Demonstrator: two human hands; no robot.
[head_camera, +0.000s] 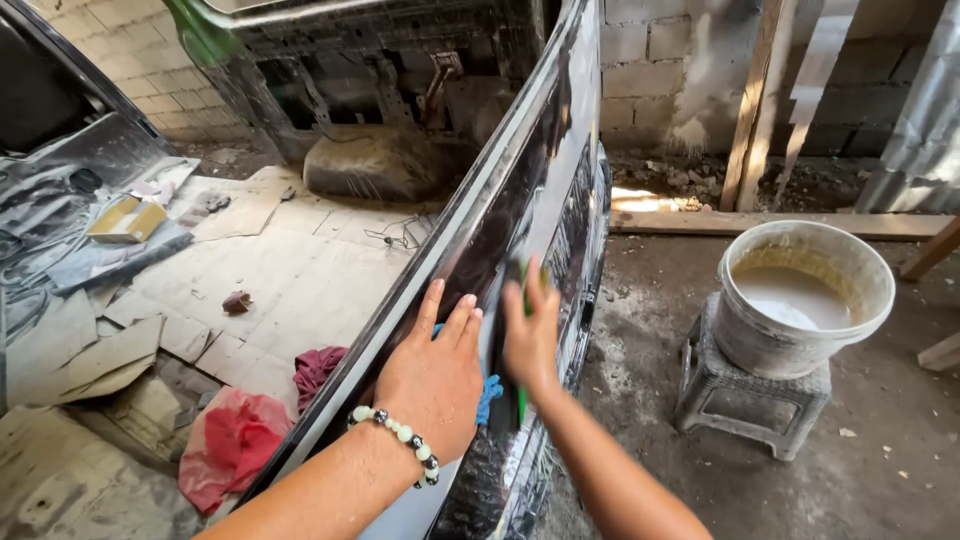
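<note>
From the head camera, you are looking down along a detached car door panel standing on edge, its long axis running away from you toward the stripped car body at the top of the view. Both your hands meet it at its near end, so the bulk of the panel lies ahead of them, up the frame.

Your left hand lies flat and open on the panel's pale upper edge, fingers spread and pointing along the long axis, with a blue cloth pinched under the palm. A bead bracelet circles that wrist.

Your right hand is on the glossy black outer face, just beside the left, fingers curled around a green pad or block pressed flat to the surface. I cannot tell exactly what kind of tool it is. This hand sits slightly farther up the panel than the left.

The panel looks wet and mirror-dark, with pale streaks low down near your forearm.

To your right, well apart from the panel, a white bucket of milky water rests on a grey plastic stool. To your left, red rags lie on flattened cardboard.
</note>
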